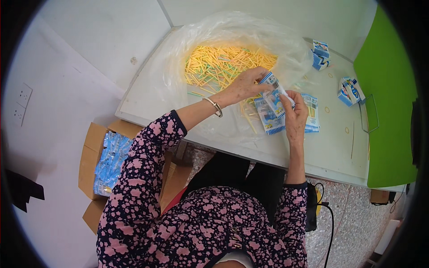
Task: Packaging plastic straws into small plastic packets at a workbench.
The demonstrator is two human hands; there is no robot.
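Between my two hands is a small blue-and-white plastic packet (276, 97), held tilted above the table. My left hand (246, 85) pinches its upper end, fingers closed. My right hand (296, 117) grips its lower right side between thumb and fingers. Beneath it lie more blue-and-white packets (271, 124), partly hidden by the held one and by my right hand; another packet (311, 112) shows just right of that hand. Beyond my left hand, a heap of thin yellow sticks (223, 62), with a few green ones among them, lies in a large clear plastic bag (174, 67).
Small blue-and-white boxes (320, 56) stand at the table's back right, and another box (350, 91) lies beside a green panel (389, 102). Rubber bands (327, 109) are scattered on the white table (330, 152). An open carton (91, 147) full of blue packets stands at lower left.
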